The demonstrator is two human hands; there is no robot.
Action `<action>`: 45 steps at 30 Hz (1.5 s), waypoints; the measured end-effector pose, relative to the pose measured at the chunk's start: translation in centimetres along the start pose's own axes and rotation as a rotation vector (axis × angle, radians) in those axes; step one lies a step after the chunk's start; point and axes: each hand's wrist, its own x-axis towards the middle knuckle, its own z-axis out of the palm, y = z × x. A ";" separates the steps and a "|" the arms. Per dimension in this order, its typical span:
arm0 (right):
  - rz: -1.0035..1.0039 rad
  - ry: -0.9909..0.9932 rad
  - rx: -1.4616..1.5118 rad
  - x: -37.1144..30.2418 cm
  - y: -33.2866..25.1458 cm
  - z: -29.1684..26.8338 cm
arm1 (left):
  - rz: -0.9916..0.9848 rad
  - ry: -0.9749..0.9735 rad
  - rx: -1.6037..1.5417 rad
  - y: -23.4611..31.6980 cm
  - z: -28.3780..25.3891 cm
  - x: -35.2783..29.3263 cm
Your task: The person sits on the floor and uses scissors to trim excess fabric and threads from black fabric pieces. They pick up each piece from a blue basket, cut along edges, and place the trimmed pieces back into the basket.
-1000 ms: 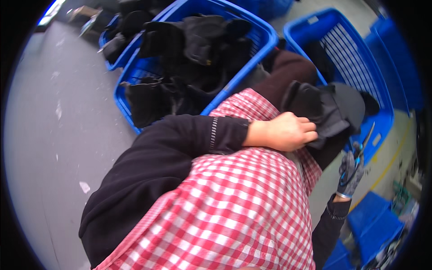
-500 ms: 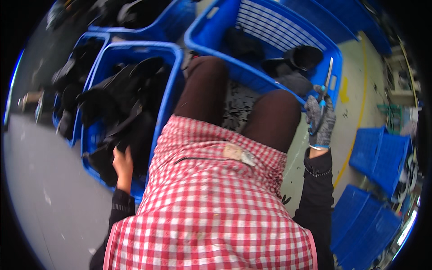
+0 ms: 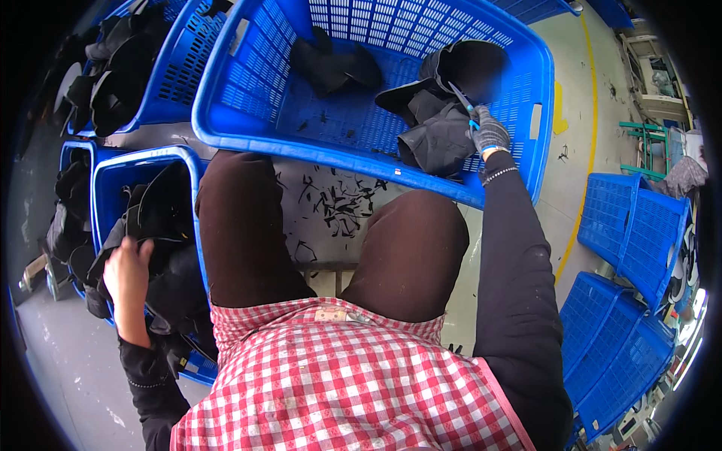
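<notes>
My bare left hand (image 3: 128, 276) is over the left blue crate (image 3: 147, 154), its fingers bent on the edge of a black fabric piece (image 3: 113, 240) among a pile of similar pieces. The fingertips are partly hidden against the dark cloth. On the right, my right hand (image 3: 490, 131) wears a grey knitted glove. It is closed on a pair of blue-handled scissors (image 3: 460, 98), whose blades point up and away to the left. That hand is over the large blue crate (image 3: 301, 154), beside several dark curved fabric pieces (image 3: 440, 139) heaped at its right end.
Another dark piece (image 3: 335, 68) lies at the large crate's far left. Black scraps (image 3: 342, 207) litter the floor between my knees. More filled blue crates (image 3: 184, 64) stand at the far left. Stacked blue baskets (image 3: 628, 222) and a green metal frame (image 3: 647, 146) are on the right.
My view has swung so that the large crate shows more fully. My right hand, still with the scissors, has moved over that crate's inside. My left hand has shifted farther up the left crate's pile.
</notes>
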 end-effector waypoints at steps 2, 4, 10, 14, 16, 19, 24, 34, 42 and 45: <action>-0.156 0.009 0.109 1.1 -0.8 -0.2 | 0.299 0.345 -0.423 5.7 -3.8 0.6; -0.351 -0.032 0.152 0.8 -2.1 -1.5 | 0.465 0.377 -0.684 12.2 -5.3 1.0; -0.553 0.045 0.377 -7.7 -6.5 -10.8 | 0.893 0.301 -0.906 25.1 -7.4 0.0; -0.703 -0.070 0.804 -17.9 -7.8 -19.2 | 0.981 0.526 -1.004 25.2 -12.2 -2.9; -0.996 0.114 0.648 -23.0 -8.7 -22.7 | 1.089 0.733 -0.942 23.9 -14.9 -4.5; -1.128 0.177 0.671 -29.7 -10.3 -25.2 | 1.272 0.817 -1.001 22.3 -17.3 -6.9; -0.814 -0.084 0.985 -35.1 -10.9 -22.9 | 1.293 0.587 -0.983 18.4 -14.0 -7.6; -0.478 -0.189 1.517 -38.8 -9.7 -11.7 | 1.096 -0.345 -1.950 9.9 -1.6 -4.3; -0.516 0.113 1.228 -38.0 -12.4 -6.7 | 0.643 0.746 -1.179 11.5 -4.1 -8.2; -0.380 -0.175 1.767 -38.0 -12.7 -7.1 | 0.883 0.964 -1.078 12.4 -6.3 -10.0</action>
